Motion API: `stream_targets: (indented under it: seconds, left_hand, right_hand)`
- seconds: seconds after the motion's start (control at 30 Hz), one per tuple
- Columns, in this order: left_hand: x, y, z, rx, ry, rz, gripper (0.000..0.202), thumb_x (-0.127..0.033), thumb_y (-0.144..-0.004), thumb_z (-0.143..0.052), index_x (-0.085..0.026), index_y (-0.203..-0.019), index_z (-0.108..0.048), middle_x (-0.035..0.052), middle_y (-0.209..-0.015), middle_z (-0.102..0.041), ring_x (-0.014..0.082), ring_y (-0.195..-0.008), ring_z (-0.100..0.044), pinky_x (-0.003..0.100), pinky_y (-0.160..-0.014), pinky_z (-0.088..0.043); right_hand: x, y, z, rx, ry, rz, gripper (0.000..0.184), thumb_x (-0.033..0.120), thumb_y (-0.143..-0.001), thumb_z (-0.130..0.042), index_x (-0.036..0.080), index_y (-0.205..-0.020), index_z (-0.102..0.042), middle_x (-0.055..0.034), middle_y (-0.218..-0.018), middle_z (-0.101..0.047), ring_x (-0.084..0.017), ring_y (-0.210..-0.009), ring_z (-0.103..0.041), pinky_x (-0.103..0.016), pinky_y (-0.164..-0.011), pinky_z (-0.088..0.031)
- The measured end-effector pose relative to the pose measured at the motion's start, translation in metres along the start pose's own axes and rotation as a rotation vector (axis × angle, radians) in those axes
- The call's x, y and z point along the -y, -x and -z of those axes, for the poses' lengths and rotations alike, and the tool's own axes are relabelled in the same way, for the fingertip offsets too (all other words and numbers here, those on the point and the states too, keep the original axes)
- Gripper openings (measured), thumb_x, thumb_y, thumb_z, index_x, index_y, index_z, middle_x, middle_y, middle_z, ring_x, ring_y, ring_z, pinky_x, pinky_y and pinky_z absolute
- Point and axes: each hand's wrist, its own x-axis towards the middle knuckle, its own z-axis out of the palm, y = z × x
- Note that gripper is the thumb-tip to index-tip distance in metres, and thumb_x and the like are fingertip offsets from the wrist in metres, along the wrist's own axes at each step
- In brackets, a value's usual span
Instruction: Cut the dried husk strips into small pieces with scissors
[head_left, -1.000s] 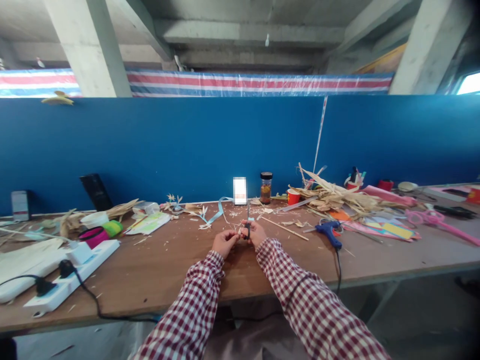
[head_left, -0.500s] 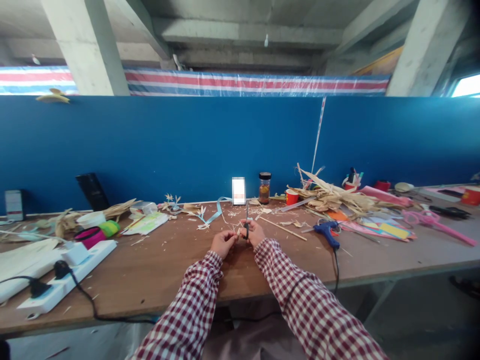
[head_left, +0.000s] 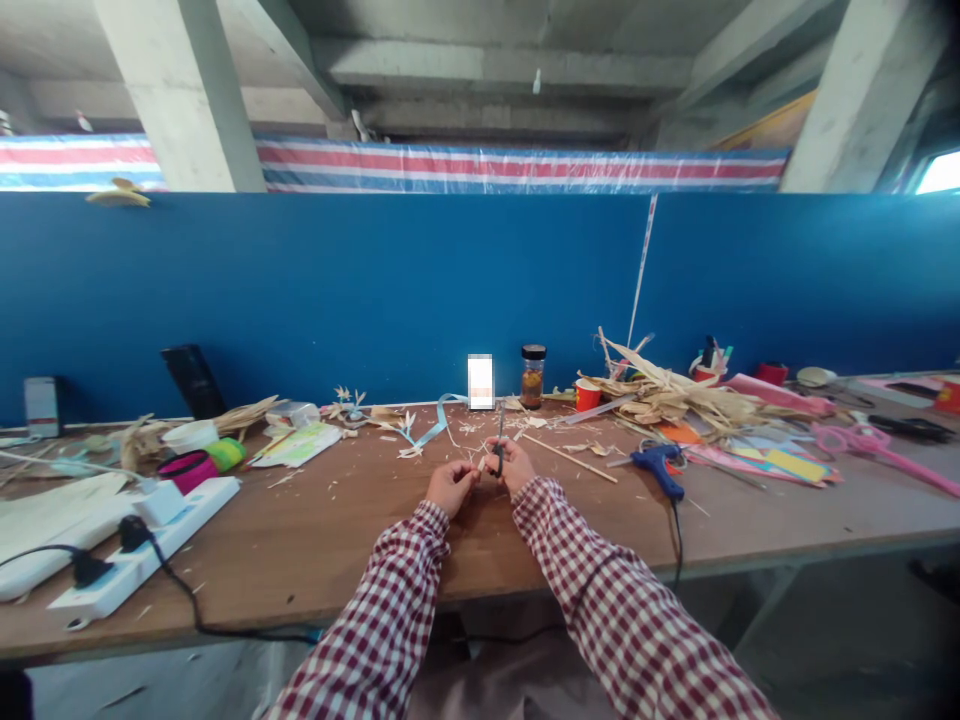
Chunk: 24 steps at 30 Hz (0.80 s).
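Workbench (head_left: 300, 560) littered with straw scraps (head_left: 466, 428). My right hand (head_left: 519, 468) grips scissors (head_left: 499, 438), my left hand (head_left: 450, 487) pinches a straw sliver (head_left: 481, 465). Blades this close could nick my fingertips.

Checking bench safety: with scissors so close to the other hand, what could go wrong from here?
The scissors in the right hand work at a straw piece pinched by the left hand; fingertips close to the blades could get nicked. The glue gun lies near the right sleeve, its cord over the table edge; an elbow might snag it.
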Motion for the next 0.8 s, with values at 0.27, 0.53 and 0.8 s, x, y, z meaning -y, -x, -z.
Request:
stream_targets:
  seconds: [0.27,0.53,0.8]
  left_hand:
    - [0.002,0.0,0.001,-0.043,0.057,0.018,0.019,-0.03,-0.055,-0.069,-0.013,-0.061,-0.062,-0.0033,-0.045,-0.054,0.0067,-0.039,-0.043,0.02,-0.042,-0.037]
    - [0.003,-0.008,0.009,-0.281,0.301,0.046,0.032,-0.034,-0.057,-0.068,-0.012,-0.079,-0.061,-0.0023,-0.054,-0.057,0.006,-0.045,-0.049,0.018,-0.044,-0.041]
    - [-0.004,-0.004,0.011,-0.36,0.481,0.06,0.03,-0.03,-0.054,-0.071,-0.01,-0.074,-0.06,-0.002,-0.052,-0.054,0.0047,-0.043,-0.047,0.015,-0.037,-0.036]
  right_hand:
    - [0.003,-0.012,0.016,-0.116,0.153,0.045,0.027,0.026,-0.085,-0.049,0.015,-0.109,-0.049,-0.0066,-0.107,-0.054,-0.019,-0.088,-0.056,-0.038,-0.073,-0.048]
    - [0.004,0.009,0.002,-0.028,0.484,0.251,0.024,0.029,-0.079,-0.056,0.019,-0.101,-0.054,-0.0013,-0.084,-0.06,-0.016,-0.071,-0.056,-0.033,-0.068,-0.046]
    - [0.011,0.027,-0.011,0.158,0.785,0.372,0.032,0.033,-0.065,-0.065,0.026,-0.096,-0.06,0.0023,-0.067,-0.06,-0.015,-0.06,-0.053,-0.024,-0.056,-0.038]
